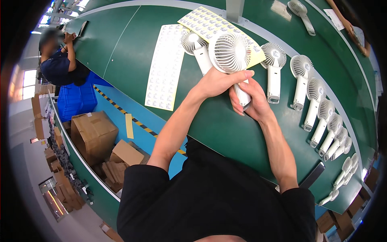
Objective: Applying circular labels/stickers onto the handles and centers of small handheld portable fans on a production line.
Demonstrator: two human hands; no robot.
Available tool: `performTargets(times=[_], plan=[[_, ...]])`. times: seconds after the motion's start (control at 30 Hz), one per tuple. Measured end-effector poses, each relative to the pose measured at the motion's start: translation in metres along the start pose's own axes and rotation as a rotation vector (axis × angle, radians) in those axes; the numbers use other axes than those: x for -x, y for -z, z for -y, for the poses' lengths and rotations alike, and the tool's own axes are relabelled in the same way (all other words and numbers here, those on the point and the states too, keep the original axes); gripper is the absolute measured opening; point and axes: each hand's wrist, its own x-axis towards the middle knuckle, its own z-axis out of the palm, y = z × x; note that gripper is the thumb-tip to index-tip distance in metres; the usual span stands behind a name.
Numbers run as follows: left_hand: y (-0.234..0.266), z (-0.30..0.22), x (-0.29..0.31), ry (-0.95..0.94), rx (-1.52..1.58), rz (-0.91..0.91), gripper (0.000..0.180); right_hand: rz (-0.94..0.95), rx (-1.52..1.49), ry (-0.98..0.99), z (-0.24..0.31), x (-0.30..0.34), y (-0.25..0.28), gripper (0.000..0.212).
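Note:
Both of my hands are closed on one white handheld fan (231, 52), lifted above the green table with its round grille toward the far side. My left hand (219, 82) wraps the neck just under the grille, thumb lying across it. Lower down, my right hand (254, 99) grips the handle from the right. Behind the held fan lie a yellow-edged label sheet (201, 20) and a second white fan (198, 50), partly covered by that sheet. A long white label sheet (164, 66) rests to the left of my hands.
Several white fans (274, 72) stand in a curving row along the right side of the green table (129, 48). A dark bar-shaped object (312, 174) lies near my right elbow. Cardboard boxes (94, 135) and a blue bin (76, 99) are at left. Other people sit far left and far right.

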Motion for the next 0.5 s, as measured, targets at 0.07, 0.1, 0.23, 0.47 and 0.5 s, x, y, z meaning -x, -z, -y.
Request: performTargets(times=[0.07, 0.1, 0.23, 0.47, 0.5], plan=[[0.001, -0.002, 0.000, 0.061, 0.074, 0.030, 0.037, -0.004, 0.022, 0.006, 0.000, -0.001, -0.001, 0.024], [0.002, -0.004, 0.000, 0.063, 0.020, -0.009, 0.037, -0.037, 0.082, 0.035, 0.000, -0.002, -0.003, 0.026], [0.002, -0.005, -0.004, 0.317, 0.134, 0.089, 0.051, -0.280, 0.604, 0.310, 0.001, -0.002, -0.020, 0.032], [-0.013, 0.012, -0.002, 0.014, 0.568, 0.120, 0.048, -0.491, 1.127, 0.476, -0.001, 0.005, -0.047, 0.047], [-0.013, 0.013, -0.002, 0.008, 0.574, 0.112, 0.048, -0.491, 1.120, 0.485, -0.001, 0.004, -0.048, 0.047]])
